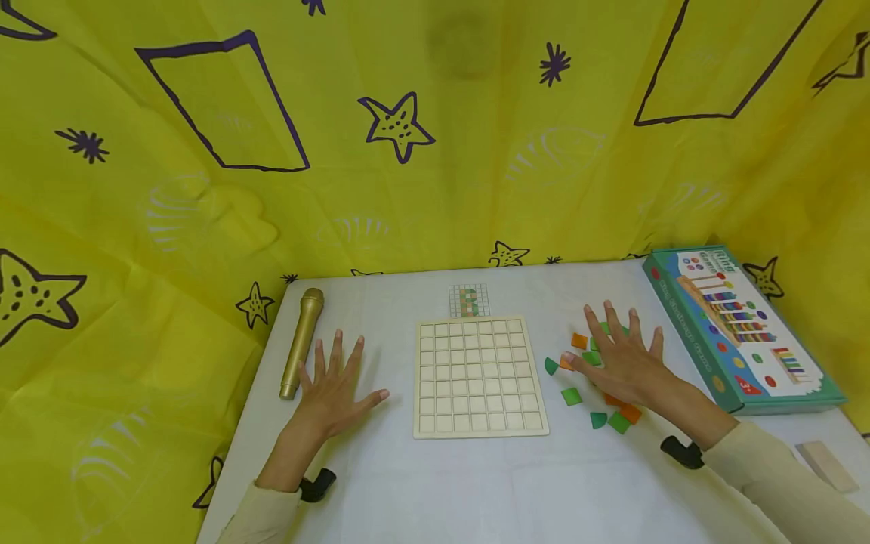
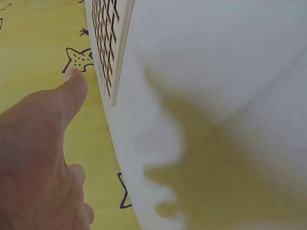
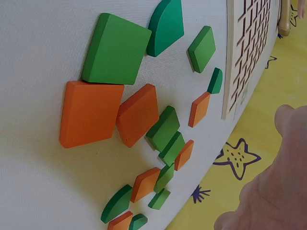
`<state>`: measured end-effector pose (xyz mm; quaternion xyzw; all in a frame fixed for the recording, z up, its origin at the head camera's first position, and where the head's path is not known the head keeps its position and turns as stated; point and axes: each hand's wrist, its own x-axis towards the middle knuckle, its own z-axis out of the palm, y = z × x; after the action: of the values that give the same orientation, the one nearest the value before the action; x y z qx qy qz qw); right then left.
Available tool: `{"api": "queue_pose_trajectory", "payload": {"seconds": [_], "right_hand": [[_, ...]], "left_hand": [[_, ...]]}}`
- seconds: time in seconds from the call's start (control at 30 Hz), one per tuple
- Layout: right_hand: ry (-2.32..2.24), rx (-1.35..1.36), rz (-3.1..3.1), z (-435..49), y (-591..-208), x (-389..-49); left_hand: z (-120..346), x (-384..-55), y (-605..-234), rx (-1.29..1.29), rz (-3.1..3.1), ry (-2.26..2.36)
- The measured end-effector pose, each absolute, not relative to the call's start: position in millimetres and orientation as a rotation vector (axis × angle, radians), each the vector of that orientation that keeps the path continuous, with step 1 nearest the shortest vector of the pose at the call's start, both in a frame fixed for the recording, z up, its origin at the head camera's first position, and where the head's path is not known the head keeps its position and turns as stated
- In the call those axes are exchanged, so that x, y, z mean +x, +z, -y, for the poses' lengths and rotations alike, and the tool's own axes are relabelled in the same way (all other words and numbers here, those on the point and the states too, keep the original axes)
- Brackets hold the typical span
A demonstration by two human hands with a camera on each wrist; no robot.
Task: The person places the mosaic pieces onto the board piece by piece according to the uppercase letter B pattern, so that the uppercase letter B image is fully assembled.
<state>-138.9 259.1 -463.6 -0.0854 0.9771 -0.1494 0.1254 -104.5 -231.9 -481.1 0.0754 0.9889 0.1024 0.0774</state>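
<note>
My left hand, fingers spread, hovers over the white table between a gold microphone and a wooden grid board; its shadow falls on the cloth in the left wrist view. Fingers also spread, my right hand is held above a scatter of small blocks and grips nothing. Among these are a green square block, an orange square block and a dark green quarter-round block. Part of the scatter is hidden beneath that hand in the head view. A small card with a gridded letter B lies behind the board.
At the right stands a green game box with a picture of coloured rings. A pale wooden block lies near the table's right edge. Yellow patterned cloth hangs behind and at both sides of the white table.
</note>
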Motion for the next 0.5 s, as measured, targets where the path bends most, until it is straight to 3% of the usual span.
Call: {"api": "queue_pose_trajectory", "payload": {"seconds": [0.5], "right_hand": [[-0.656,-0.192,-2.885,-269,-472,-156]], "left_hand": [[226,-106,-482,0.283,-2.902,0.435]]}}
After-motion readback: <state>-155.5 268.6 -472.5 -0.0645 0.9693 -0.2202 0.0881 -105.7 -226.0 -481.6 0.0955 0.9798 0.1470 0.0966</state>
